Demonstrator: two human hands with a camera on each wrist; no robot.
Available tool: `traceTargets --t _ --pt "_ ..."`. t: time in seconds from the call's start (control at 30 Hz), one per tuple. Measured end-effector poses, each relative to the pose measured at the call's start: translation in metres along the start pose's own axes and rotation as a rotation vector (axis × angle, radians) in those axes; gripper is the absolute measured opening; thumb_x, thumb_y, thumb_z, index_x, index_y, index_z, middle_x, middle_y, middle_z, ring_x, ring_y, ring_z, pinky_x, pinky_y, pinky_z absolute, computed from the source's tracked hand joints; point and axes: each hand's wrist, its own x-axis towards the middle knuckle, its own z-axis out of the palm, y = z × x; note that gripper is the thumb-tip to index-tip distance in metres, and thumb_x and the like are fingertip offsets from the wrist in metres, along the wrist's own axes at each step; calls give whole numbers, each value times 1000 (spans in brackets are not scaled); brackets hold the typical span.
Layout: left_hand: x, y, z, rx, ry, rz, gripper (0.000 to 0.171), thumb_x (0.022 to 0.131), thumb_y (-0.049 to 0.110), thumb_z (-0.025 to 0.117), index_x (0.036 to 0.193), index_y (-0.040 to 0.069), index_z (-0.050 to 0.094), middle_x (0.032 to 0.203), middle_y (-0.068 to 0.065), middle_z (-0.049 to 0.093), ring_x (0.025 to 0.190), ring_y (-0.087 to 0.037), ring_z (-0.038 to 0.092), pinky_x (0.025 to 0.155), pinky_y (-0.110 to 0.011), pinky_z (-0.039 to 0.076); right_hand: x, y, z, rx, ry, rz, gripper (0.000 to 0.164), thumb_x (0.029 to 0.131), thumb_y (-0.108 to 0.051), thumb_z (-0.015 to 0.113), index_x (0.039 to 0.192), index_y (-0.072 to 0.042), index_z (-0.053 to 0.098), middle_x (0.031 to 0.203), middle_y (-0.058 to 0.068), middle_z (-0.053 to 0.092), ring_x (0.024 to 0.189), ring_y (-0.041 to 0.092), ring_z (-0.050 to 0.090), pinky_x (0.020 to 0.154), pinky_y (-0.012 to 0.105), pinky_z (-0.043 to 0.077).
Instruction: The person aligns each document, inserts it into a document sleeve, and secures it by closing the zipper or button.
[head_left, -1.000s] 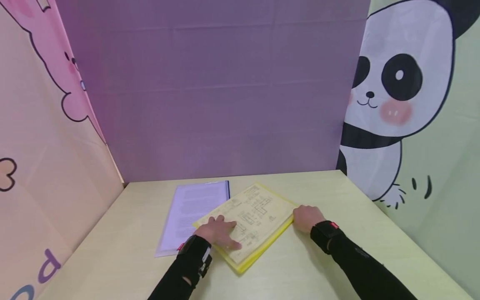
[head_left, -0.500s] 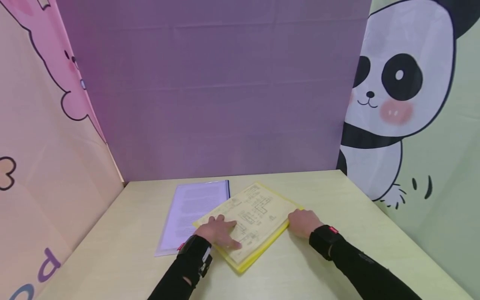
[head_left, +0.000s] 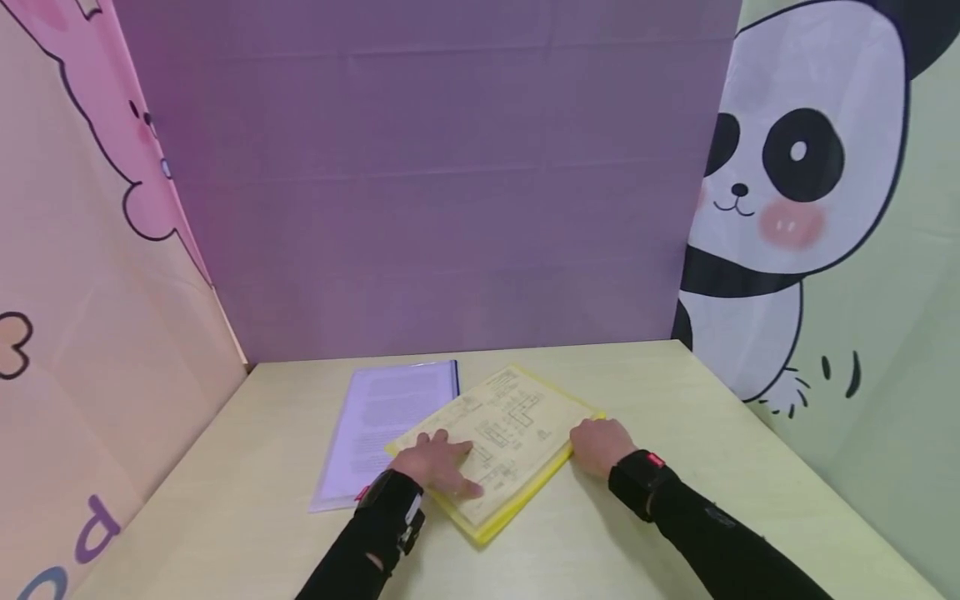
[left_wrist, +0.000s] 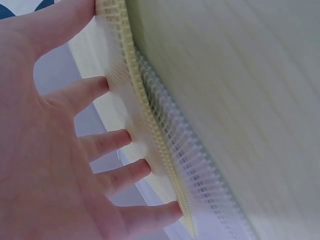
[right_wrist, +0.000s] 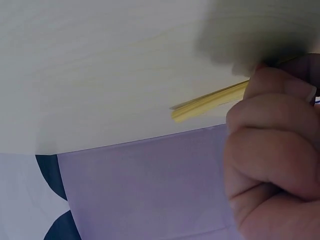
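A yellow document folder (head_left: pixel 517 437), with a printed page of diagrams showing on top, lies slantwise on the table. My left hand (head_left: pixel 437 467) rests on its left side with fingers spread; the left wrist view shows the fingertips (left_wrist: pixel 142 167) on the sheet near a ridged, mesh-like edge. My right hand (head_left: pixel 602 446) pinches the folder's thick yellow edge just below the right corner. In the right wrist view, the curled fingers (right_wrist: pixel 272 135) cover part of the yellow edge strip (right_wrist: pixel 210 102), whose end sticks out beyond them. What lies between thumb and fingertip is hidden.
Partly under the yellow folder, a clear-covered document (head_left: pixel 375 417) with a dark strip along its right edge lies at the left. The pale wooden table (head_left: pixel 225 483) meets a purple backdrop (head_left: pixel 450 183) behind, with cartoon-printed walls on both sides.
My right hand has moved from the right corner a short way down and left along the folder's edge, exposing more yellow at the corner. My left hand and the folder stay in place.
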Motion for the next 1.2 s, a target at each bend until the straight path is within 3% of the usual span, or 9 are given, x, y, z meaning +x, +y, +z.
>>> traceTargets --t 0.47,0.83,1.2 --pt "1 3 5 -11 17 -41 82 79 62 77 150 29 53 148 -15 44 127 -37 44 90 -61 48 6 6 5 85 -34 67 19 96 -11 60 78 -4 63 70 7 55 61 24 52 62 43 51" --pt "-3 4 2 -6 24 -45 82 80 62 76 151 28 52 152 -17 41 131 -38 42 91 -62 48 -10 -20 -10 197 -55 32 21 96 -13 63 77 -7 60 68 6 51 59 24 46 61 38 40" --pt "-5 4 0 3 20 -20 83 81 63 75 151 27 51 154 -18 39 135 -41 41 92 -64 48 -9 -21 -11 197 -75 39 20 96 -14 63 77 -7 62 67 6 51 60 24 48 61 37 41"
